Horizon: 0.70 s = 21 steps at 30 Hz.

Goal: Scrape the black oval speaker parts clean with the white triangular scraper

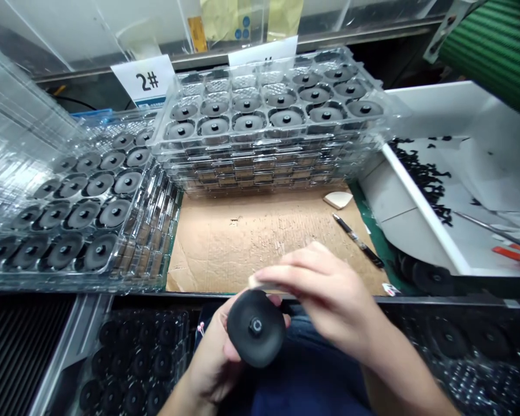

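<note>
My left hand point(219, 355) is wrapped round a black round disc point(260, 346) with a small raised hub at its centre, whose face is turned up towards me. My right hand point(329, 289) is at the disc's far edge, its fingers together and slightly blurred. At its fingertips shows a small pale piece point(255, 282), pressed near the disc's rim; most of it is hidden by the fingers. Beyond both hands lies a cardboard sheet point(225, 242) on the bench.
Stacked clear plastic trays point(260, 138) of black discs stand behind the cardboard, with another tray stack point(82, 214) at left. A cream wedge point(338, 200) and a pen point(357, 240) lie on the cardboard. A white bin point(429, 214) at right holds small black scraps point(420, 173).
</note>
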### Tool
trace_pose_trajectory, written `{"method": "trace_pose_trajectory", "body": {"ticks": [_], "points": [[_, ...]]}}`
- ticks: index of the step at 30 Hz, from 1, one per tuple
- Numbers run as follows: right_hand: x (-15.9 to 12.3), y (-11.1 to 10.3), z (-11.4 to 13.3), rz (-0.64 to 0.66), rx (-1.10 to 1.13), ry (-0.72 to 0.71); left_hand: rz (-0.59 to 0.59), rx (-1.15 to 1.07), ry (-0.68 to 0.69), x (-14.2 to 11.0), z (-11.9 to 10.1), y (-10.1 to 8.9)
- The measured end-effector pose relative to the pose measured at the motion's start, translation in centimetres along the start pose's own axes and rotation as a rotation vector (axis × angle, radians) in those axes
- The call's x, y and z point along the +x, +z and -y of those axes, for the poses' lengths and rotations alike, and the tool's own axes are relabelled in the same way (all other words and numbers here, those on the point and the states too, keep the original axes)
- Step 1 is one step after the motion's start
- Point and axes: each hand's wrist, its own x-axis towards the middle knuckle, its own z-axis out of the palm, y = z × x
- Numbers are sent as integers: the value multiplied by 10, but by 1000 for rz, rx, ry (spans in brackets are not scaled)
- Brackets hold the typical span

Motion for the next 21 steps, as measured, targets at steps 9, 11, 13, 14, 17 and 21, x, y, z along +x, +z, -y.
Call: {"method": "trace_pose_trajectory", "body": {"ticks": [9,11,13,14,17,21], "points": [[-55,30,-46,-199,248,639,166,-191,15,-2,5,-10],[-58,35,-52,-189,248,656,161,-187,9,-1,6,-11],[-57,32,-53,-199,238,655,172,-185,9,-1,7,-11],[-54,28,-50,-208,229,651,181,-182,13,-1,7,-11],[-45,13,-30,-270,165,588,199,-158,23,-2,6,-9],[-28,1,8,-291,27,213,83,-54,-35,-4,5,-2]]}}
